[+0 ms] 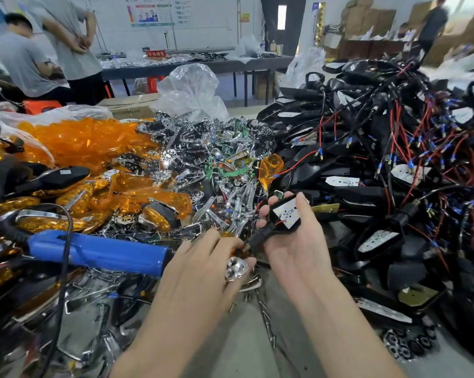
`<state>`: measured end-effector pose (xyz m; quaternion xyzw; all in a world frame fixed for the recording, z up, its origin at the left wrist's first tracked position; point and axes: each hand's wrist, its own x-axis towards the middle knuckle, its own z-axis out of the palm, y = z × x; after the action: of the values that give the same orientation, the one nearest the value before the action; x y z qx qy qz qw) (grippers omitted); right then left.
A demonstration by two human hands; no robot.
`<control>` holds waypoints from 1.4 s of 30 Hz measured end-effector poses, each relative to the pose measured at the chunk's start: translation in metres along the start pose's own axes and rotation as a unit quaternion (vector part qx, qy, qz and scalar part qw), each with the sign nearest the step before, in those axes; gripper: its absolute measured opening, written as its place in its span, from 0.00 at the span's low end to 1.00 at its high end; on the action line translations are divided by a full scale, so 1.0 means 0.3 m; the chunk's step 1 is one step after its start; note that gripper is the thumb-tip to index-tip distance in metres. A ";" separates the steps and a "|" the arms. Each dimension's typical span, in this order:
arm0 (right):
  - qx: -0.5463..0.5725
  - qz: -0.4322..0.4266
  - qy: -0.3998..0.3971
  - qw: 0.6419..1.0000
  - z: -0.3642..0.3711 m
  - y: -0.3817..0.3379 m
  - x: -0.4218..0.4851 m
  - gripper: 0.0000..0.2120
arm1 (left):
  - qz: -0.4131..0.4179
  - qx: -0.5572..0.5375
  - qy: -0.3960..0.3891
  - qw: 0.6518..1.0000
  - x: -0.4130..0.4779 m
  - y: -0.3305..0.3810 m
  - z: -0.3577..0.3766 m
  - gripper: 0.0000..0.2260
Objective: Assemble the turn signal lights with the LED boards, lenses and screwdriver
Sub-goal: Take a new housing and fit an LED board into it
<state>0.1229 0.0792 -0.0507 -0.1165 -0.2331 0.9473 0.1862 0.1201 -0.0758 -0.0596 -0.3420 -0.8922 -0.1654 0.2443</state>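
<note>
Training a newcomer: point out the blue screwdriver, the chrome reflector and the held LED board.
blue screwdriver [107,252], head view, handle middle.
chrome reflector [236,268], head view, shiny cup.
LED board [289,214], head view, white face.

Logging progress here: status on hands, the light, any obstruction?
Right hand cradles black housing, LED board inside. Left hand pinches chrome reflector, not yet fitted. Blue screwdriver lies left, untouched. Parts heap behind, not blocking.
</note>
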 end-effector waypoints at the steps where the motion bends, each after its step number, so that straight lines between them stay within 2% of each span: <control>1: 0.002 0.001 0.003 1.000 0.001 0.001 0.001 0.10 | 0.006 0.012 0.012 1.000 -0.001 -0.004 0.010 0.12; 8: 0.013 0.020 0.004 1.000 0.004 0.020 -0.011 0.11 | 0.015 0.010 0.050 0.999 -0.008 -0.013 0.037 0.05; 11: 0.008 0.028 -0.001 1.000 0.008 0.028 -0.019 0.13 | -0.002 0.001 0.048 0.999 -0.013 -0.014 0.034 0.05; 13: 0.007 0.032 0.000 0.999 0.009 0.029 -0.021 0.18 | -0.006 -0.008 0.056 0.998 -0.012 -0.016 0.029 0.04; 15: -0.004 0.033 0.002 0.999 0.010 0.029 -0.020 0.24 | -0.010 -0.018 0.063 0.998 -0.009 -0.014 0.025 0.08; 18: -0.024 0.035 0.005 0.999 0.016 0.027 -0.017 0.15 | -0.015 -0.013 0.068 0.998 -0.004 -0.015 0.023 0.08; 21: -0.038 0.031 0.011 0.999 0.014 0.033 -0.014 0.17 | -0.017 0.008 0.055 0.998 -0.005 -0.018 0.027 0.07; 24: -0.034 0.019 0.032 0.999 0.017 0.047 -0.010 0.25 | -0.022 -0.002 0.023 0.999 -0.011 -0.017 0.031 0.08; 26: -0.028 0.006 0.034 0.999 0.013 0.050 -0.003 0.21 | -0.031 -0.024 0.002 0.999 -0.014 -0.008 0.029 0.09; 28: -0.025 -0.008 0.023 0.999 0.013 0.048 -0.004 0.12 | -0.036 -0.038 0.009 0.999 -0.014 0.001 0.015 0.04; 31: -0.028 -0.017 0.018 0.999 0.017 0.047 -0.008 0.09 | -0.107 -0.138 0.080 0.981 0.000 0.010 -0.026 0.12; 34: -0.034 -0.019 0.014 0.999 0.021 0.047 -0.009 0.09 | -0.138 -0.253 0.148 0.946 0.007 0.014 -0.063 0.12; 37: -0.048 -0.021 0.008 0.999 0.025 0.046 -0.012 0.08 | -0.130 -0.290 0.120 0.941 0.007 0.020 -0.057 0.11; 42: -0.072 -0.028 -0.011 0.997 0.032 0.051 -0.026 0.08 | -0.135 -0.312 0.091 0.936 -0.008 0.017 -0.036 0.23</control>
<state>0.1225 0.0597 -0.0487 -0.1129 -0.3056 0.9236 0.2018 0.1287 -0.0785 -0.0513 -0.2607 -0.8073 -0.4975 0.1809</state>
